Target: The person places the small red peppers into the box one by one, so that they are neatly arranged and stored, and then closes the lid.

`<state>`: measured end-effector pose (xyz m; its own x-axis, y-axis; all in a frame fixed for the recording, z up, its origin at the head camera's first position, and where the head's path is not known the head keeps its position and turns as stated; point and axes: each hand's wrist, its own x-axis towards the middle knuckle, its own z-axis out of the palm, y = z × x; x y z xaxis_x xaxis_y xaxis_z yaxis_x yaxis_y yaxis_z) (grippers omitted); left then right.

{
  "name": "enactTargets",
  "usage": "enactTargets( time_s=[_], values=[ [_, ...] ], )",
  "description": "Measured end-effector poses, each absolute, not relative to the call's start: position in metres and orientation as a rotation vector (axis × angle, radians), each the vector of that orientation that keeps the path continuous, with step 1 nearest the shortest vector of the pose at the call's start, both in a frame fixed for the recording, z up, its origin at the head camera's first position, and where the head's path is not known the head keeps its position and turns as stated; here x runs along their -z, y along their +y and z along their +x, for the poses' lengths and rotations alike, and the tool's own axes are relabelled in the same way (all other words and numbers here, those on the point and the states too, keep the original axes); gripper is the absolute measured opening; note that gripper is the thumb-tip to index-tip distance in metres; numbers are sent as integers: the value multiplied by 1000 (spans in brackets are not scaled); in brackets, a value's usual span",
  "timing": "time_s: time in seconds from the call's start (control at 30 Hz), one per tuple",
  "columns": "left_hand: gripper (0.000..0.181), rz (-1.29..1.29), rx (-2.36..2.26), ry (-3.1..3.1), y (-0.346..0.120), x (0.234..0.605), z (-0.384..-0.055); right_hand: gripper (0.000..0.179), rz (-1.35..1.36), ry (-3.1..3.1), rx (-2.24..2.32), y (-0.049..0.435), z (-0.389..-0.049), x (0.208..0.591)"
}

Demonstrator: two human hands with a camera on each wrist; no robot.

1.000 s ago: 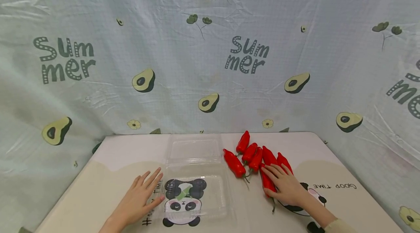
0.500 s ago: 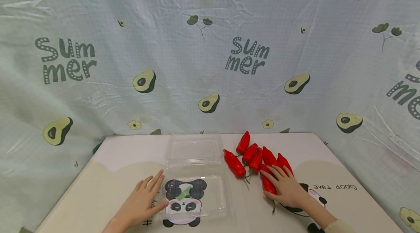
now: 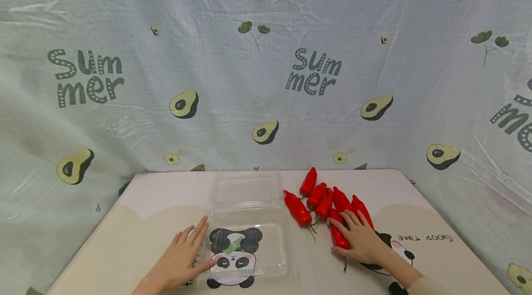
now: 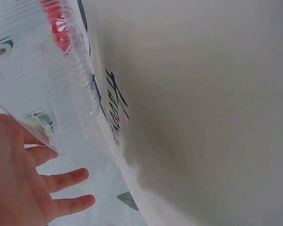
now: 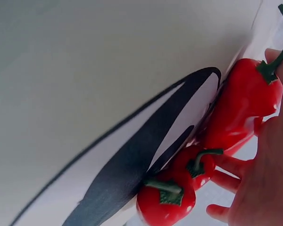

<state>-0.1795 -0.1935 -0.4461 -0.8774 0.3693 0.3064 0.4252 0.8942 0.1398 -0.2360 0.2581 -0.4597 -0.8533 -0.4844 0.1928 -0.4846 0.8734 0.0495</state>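
A clear plastic clamshell box (image 3: 287,249) lies open on the table, its lid (image 3: 247,189) folded back away from me. My left hand (image 3: 176,258) is at the box's left edge with fingers straight, the thumb reaching over the rim. In the left wrist view the spread fingers (image 4: 68,180) lie beside the clear wall. My right hand (image 3: 362,242) holds the nearest red pepper (image 3: 338,235) between thumb and fingers; part of it is hidden under the hand. The right wrist view shows that pepper (image 5: 238,106) with its green stem by the thumb, two more peppers (image 5: 165,202) close below the fingers.
Several other red peppers (image 3: 297,209) lie in a group right of the box, behind and left of my right hand. The table (image 3: 137,235) has printed pandas and lettering. A curtain (image 3: 224,69) with avocado prints hangs behind the table's far edge.
My left hand has shifted slightly right, its thumb farther over the box rim. My right hand's fingers and thumb have settled around the near pepper, which has shifted slightly.
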Motion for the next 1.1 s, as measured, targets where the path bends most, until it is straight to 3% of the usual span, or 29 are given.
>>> enactTargets(
  time_s=[0.77, 1.1],
  values=[
    [81, -591, 248, -2791, -194, 446, -179, 57, 700, -2759, 153, 250, -239, 460],
    [80, -585, 257, -2804, -193, 445, -179, 58, 661, -2646, 231, 254, -243, 459]
  ],
)
